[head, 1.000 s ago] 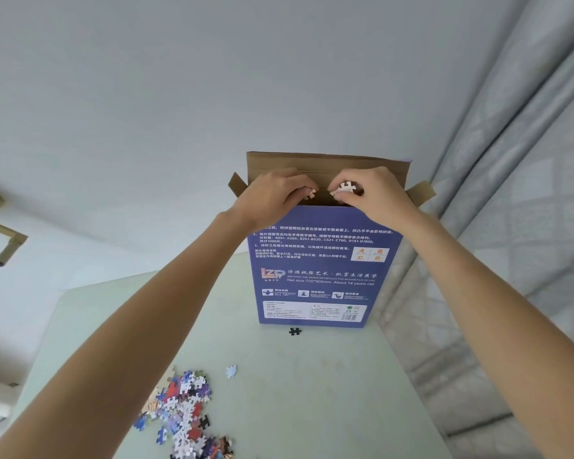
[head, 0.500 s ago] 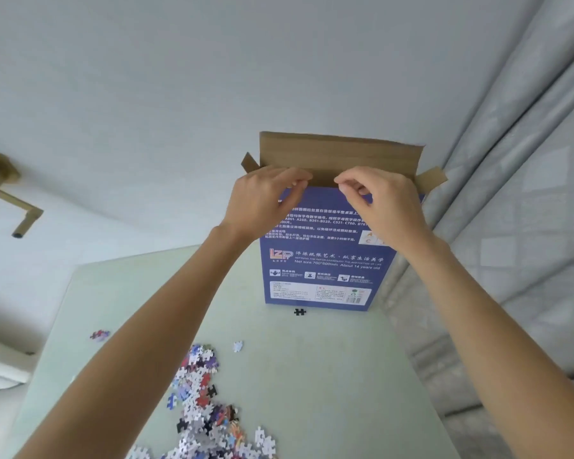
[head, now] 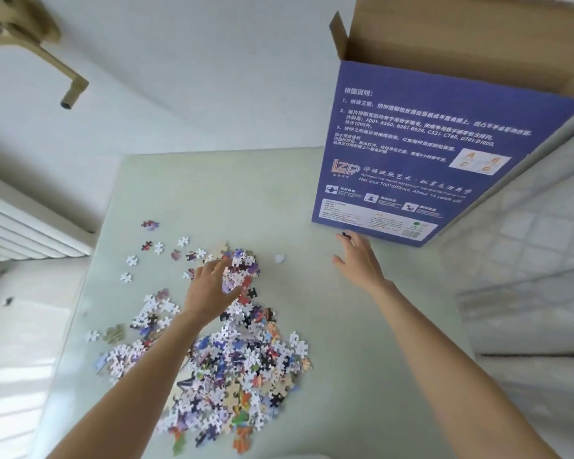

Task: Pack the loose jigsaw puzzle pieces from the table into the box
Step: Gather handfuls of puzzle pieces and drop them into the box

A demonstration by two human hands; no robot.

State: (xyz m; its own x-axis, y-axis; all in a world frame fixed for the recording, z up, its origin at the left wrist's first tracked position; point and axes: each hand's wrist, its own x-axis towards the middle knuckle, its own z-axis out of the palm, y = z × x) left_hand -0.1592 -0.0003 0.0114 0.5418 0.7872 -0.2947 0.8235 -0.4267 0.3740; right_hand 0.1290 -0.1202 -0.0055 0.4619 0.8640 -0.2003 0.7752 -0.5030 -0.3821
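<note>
A tall blue box (head: 408,154) with white print stands upright at the table's far right, its brown cardboard flaps open at the top. A big heap of loose jigsaw pieces (head: 232,366) covers the near middle of the pale green table (head: 328,326), with scattered pieces trailing to the far left. My left hand (head: 212,286) lies spread over the far end of the heap, fingers apart. My right hand (head: 358,260) reaches flat along the table, its fingertips at a small dark piece (head: 345,234) lying just before the box's foot.
A single pale piece (head: 279,258) lies between my two hands. A white radiator (head: 20,230) is at the left beyond the table edge. A grey curtain (head: 527,260) hangs close behind and to the right of the box.
Both hands have left the box's open top and come down to the table. The view has tilted down, so the heap fills the middle.
</note>
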